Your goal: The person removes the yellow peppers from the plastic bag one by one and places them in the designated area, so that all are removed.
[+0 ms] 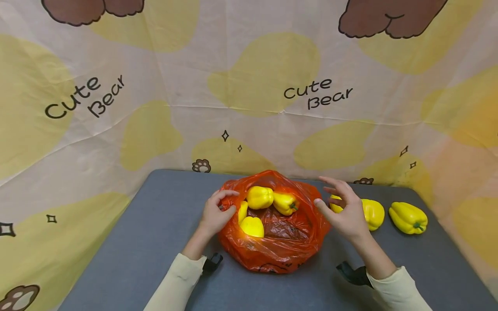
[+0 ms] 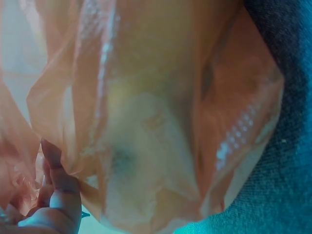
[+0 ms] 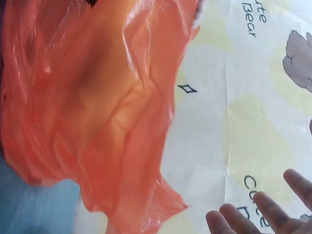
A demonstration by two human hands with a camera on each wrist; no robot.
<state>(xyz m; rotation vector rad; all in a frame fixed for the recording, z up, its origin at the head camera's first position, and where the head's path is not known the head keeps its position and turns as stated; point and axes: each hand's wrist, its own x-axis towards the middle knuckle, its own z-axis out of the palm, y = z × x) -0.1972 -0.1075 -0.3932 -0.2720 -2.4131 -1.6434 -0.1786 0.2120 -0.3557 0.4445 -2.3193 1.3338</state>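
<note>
At both sides of a red bag (image 1: 272, 255), left hand (image 1: 215, 214) and right hand (image 1: 347, 213), fingers loosely spread, yellow peppers (image 1: 260, 198) inside.

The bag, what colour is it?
The bag is orange-red, and thin enough to see through a bit. It shows best in the head view.

cream sleeves (image 1: 175, 278), lightly creased; black curved wrist mounts (image 1: 354, 274) beside cuffs (image 1: 196, 261)

Patterned cloth backdrop (image 1: 249, 77): black lettering (image 1: 319, 93), "Cute Bear", appears twice in the head view, at left and right of centre; incomplete repeats in the right wrist view. Red plastic bag (image 1: 268, 250): black print (image 1: 274, 267), lower front, illegible.
</note>
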